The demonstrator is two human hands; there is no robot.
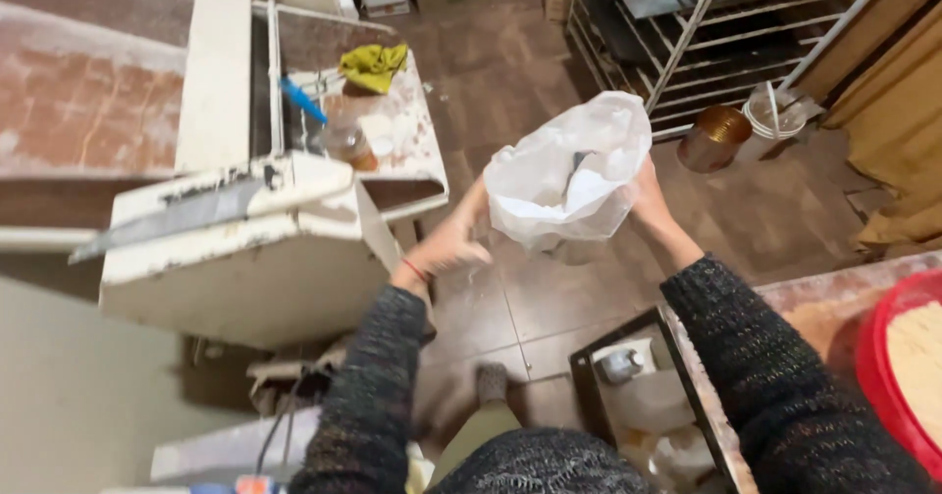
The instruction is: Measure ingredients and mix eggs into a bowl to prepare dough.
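A white plastic bag (569,170) hangs open in front of me, with pale powder and a dark scoop-like thing inside. My right hand (650,192) grips the bag's right rim. My left hand (449,246) is at the bag's lower left side with fingers curled, touching or holding its edge. Both arms wear dark knitted sleeves, and a red band circles the left wrist.
A flour-dusted white machine (245,229) stands at left, carrying a yellow cloth (373,65), a blue-handled tool (302,100) and a jar (350,144). A metal rack (706,33) is behind, a copper pot (713,137) beside it. A red tub (898,366) sits at right.
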